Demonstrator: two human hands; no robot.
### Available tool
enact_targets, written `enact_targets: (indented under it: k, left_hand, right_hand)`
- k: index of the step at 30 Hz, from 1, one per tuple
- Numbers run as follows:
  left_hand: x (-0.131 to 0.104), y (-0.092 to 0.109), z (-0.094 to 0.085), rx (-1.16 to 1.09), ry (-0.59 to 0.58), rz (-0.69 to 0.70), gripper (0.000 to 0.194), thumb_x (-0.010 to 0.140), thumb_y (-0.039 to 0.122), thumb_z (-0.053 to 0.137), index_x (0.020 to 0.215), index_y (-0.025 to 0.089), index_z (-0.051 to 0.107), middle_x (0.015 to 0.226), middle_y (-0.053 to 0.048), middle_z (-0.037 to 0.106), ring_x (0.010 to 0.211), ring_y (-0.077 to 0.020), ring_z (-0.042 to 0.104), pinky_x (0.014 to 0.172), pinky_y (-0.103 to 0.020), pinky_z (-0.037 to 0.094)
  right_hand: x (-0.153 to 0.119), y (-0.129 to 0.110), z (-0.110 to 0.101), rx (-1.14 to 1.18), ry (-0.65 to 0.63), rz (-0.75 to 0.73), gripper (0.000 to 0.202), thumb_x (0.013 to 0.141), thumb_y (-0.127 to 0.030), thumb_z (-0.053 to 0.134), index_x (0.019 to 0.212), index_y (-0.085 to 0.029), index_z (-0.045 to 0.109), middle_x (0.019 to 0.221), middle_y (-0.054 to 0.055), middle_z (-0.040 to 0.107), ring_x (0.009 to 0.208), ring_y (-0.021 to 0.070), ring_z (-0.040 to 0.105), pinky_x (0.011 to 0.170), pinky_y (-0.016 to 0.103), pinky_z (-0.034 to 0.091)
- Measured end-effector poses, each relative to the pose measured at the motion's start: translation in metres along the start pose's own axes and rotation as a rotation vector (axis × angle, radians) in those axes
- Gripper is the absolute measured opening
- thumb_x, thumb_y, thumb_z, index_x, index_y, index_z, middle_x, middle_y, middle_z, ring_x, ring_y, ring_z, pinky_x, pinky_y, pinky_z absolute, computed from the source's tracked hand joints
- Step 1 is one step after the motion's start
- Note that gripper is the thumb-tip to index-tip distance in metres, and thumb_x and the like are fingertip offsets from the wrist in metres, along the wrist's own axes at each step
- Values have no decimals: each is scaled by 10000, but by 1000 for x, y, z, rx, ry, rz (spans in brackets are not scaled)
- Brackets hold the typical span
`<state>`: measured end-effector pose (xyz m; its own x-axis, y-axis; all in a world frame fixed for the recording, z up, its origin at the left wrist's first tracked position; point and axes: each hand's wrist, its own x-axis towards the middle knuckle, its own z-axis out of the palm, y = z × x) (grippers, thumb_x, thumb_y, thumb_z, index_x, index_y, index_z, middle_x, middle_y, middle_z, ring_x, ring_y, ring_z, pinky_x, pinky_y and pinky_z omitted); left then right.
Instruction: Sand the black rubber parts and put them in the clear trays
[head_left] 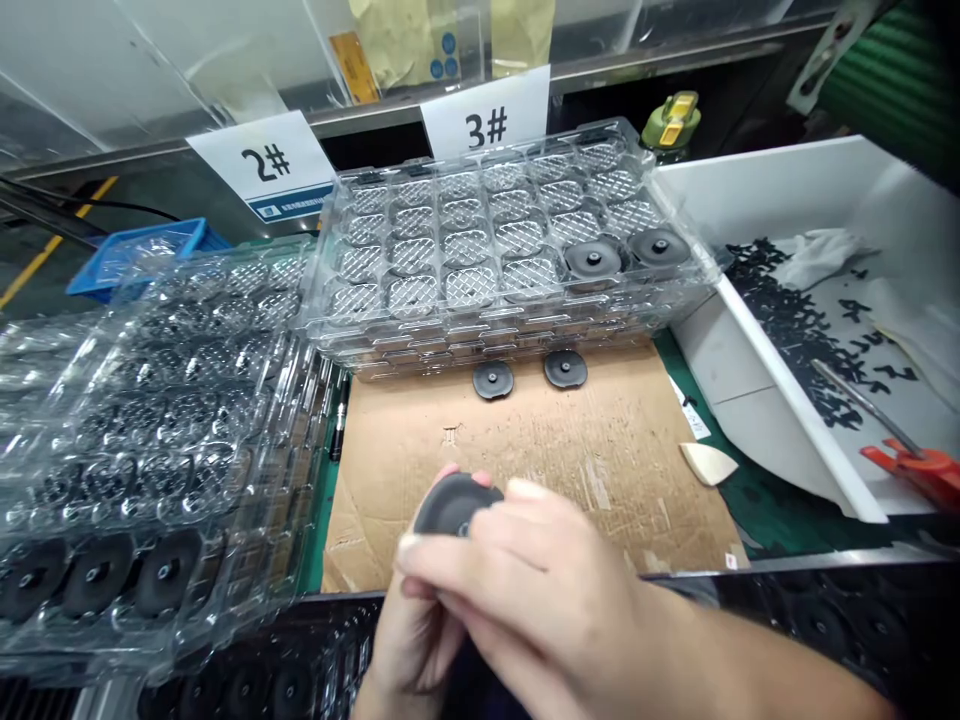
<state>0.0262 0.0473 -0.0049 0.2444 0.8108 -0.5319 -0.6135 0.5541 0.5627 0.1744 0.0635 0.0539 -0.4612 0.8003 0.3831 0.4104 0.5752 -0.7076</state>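
A black rounded plastic disc (448, 505) is held above the front part of the cardboard. My left hand (414, 625) grips it from beneath and behind, with fingertips showing at its far rim. My right hand (551, 570) closes over its near and right side, fingers bent and pressed against it near the middle. Whether the right fingers also pinch a small piece is hidden. Two similar discs, a left one (493, 380) and a right one (565, 369), lie flat on the cardboard sheet (525, 440) beyond my hands.
A stack of clear trays (480, 325) stands behind the cardboard, two discs in its top tray. Clear trays (247, 540) with discs fill the left. On the right, a white bin (795, 400) holds small black pieces and a red-handled tool (919, 465). A beige wedge (709, 463) lies beside it.
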Motion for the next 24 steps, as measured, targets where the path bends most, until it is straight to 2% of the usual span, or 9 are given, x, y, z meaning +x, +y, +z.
enact_targets:
  k: [3,5,8,10,12,14,19,21,24]
  left_hand:
    - [1,6,-9,-56,-76,-14,429,657,347,717,1077,329,629,1098,0,667,985,-189,622,869,-262,497]
    - [3,8,-13,-65,-95,-61,434,685,340,698,1108,297,615,1119,-31,658,993,-196,618,865,-272,499]
    - [3,11,-10,-63,-74,-81,468,682,304,706,1135,308,592,1106,-23,663,963,-208,629,864,-322,505]
    - [0,14,-7,-85,-102,-74,460,664,339,711,1111,326,607,1141,-20,646,962,-231,631,876,-346,497]
    - [-3,18,-5,-104,-150,-86,486,632,402,709,1104,338,611,1210,-19,607,999,-251,617,897,-330,481]
    - [-6,20,-6,-109,-184,-95,524,614,442,696,1120,346,598,1248,-14,580,1039,-251,597,907,-295,468]
    - [-5,15,-10,-127,-210,-101,515,617,453,682,1113,338,604,1196,-12,619,1045,-246,594,890,-294,478]
    - [-4,12,-8,-124,-226,-99,535,611,448,693,1122,317,602,1187,-25,625,1045,-254,593,898,-300,472]
    - [-5,10,-1,-119,-247,-94,555,609,456,696,1126,277,605,1173,-48,632,1038,-265,596,919,-313,458]
  right_hand:
    - [-10,1,-11,-7,-126,156,265,871,-106,404,1097,-163,530,825,11,613,700,126,516,667,288,347]
    - [-11,7,-15,-150,-75,226,283,869,-109,399,1102,-181,542,767,13,595,659,143,490,634,304,324]
    - [-4,27,-10,-145,29,113,308,883,-131,383,1101,-239,571,772,11,605,697,155,507,658,311,353]
    - [-5,44,0,12,131,176,300,901,-151,386,1123,-258,558,919,7,632,828,146,548,747,298,402]
    - [-16,61,13,99,194,382,291,913,-187,393,1162,-253,527,1068,16,609,961,140,547,826,288,425]
    - [-38,75,31,84,165,526,307,915,-219,385,1197,-243,504,1121,40,588,1013,160,540,846,319,440]
    - [-84,95,62,85,8,521,280,866,-208,438,1104,-234,583,940,40,660,866,187,608,766,363,483]
    - [-80,91,55,80,30,546,282,875,-206,420,1120,-221,558,1020,48,645,922,185,599,790,358,478]
    - [-52,66,24,55,170,550,289,903,-211,399,1179,-222,481,1145,47,587,1018,161,555,818,310,453]
